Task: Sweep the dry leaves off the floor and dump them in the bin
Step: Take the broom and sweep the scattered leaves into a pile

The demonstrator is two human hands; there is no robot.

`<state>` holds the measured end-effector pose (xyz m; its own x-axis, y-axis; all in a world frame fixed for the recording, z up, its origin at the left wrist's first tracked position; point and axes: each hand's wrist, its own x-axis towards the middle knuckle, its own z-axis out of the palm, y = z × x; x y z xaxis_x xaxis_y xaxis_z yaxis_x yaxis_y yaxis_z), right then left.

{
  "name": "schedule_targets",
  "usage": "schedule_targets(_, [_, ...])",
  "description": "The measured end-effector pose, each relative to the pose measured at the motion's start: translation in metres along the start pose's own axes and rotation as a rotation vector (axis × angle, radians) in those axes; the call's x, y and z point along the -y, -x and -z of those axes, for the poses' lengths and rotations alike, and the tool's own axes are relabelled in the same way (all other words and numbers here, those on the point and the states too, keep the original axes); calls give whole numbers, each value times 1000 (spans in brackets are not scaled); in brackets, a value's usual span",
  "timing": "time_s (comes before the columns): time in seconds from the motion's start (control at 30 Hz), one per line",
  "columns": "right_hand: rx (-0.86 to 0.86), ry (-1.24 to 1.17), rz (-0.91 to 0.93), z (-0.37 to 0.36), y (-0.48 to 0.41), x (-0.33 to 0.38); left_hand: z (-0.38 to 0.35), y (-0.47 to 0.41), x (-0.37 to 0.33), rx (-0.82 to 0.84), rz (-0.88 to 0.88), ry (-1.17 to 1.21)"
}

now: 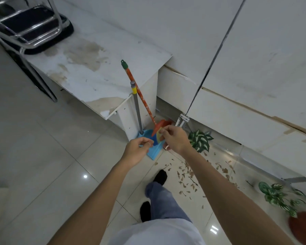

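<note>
The left hand (137,152) has loosely curled fingers, thumb close to forefinger, with nothing between them. The right hand (175,140) is curled much the same, though from this angle it is hard to tell whether its fingertips touch anything. Just beyond both sets of fingertips stands the blue dustpan (154,152), its grey handle rising upright, away from the fingers. Beside it the broom (146,106) leans up and to the left, green cap uppermost, head down by the right fingertips. Both rest at the corner of a stained white desk (95,68). Right of the right hand and nearer the person, dry leaves (189,174) lie scattered on the open tiled floor (60,156), hemmed in by wall panels (254,68) and a leafy plant (200,140).
</note>
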<state>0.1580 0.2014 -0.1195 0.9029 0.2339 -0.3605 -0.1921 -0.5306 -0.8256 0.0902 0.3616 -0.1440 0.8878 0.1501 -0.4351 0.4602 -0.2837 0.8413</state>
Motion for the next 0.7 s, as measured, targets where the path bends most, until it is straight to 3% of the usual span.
schedule_targets(0.33, [31,45,18,-3,-124,56,39,-106,-34,16,32,-54])
schedule_targets(0.7, [-19,300,179,-28,-208,124,77,-176,-61,-23,64,-60])
